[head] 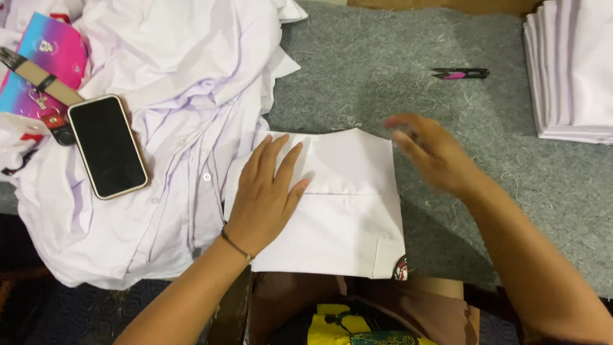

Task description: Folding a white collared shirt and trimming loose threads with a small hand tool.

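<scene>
Folded shirt [338, 211], white, lies centre-bottom of frame on grey felt table [408, 57], its lower edge at the table's near edge. A small red/black patch shows at its lower right corner.

Left hand [268, 191] lies flat on the shirt's left part, palm down, fingers spread a bit & pointing to upper right, thumb out to the right. Thin dark band on the wrist. It presses, grips nothing.

Right hand [434, 153] is at the shirt's upper right corner, blurred; fingers look open & loosely stretched toward the left, nothing seen in it. Can't tell if it touches the cloth or hovers just over it.

Pile [179, 115] of loose white shirts fills the upper left & left, buttons showing, touching the folded shirt's left side. On the pile: phone [108, 145], dark screen up, pale case, tilted. Just upper left of it, a tan strap [38, 76] w/ keys, & a pink-blue card [51, 51] under that.

Snips [460, 73], black w/ pink, lie on the felt at upper right-centre, well apart from both hands. Stack [571, 70] of folded white shirts sits at the upper right edge, partly cut off by the frame.
</scene>
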